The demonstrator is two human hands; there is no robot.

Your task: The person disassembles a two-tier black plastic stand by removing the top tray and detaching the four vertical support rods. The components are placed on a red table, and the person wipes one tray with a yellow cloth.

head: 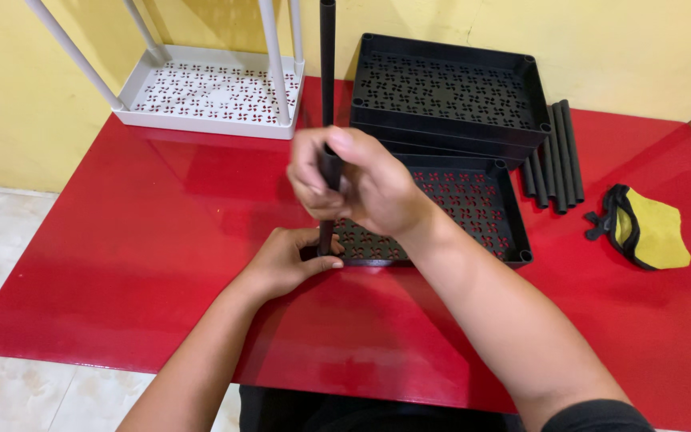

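Both forearms come up from the bottom edge over the red surface, and the action is right in the middle. Right hand is clenched around a black pole, fingers wrapped tight at about its lower third, the pole standing upright and running out of the top of the view. Left hand sits lower, pressed against the near left corner of a black tray, thumb and fingers closed about the corner where the pole's foot meets it; the exact joint is hidden behind the fingers. That tray lies flat on the surface, its perforated floor showing red through the pinwheel-shaped holes. Just behind it, touching or nearly so, sits a stack of black trays, the top one tilted slightly toward the wall. To the right of that stack, a bundle of short black tubes lies side by side. Further right, well apart from the hands, a yellow cloth with black trim rests on the surface. Up at the far left, a white tray stands against the yellow wall, with white poles rising from its corners. Pale floor tiles show at the left edge.
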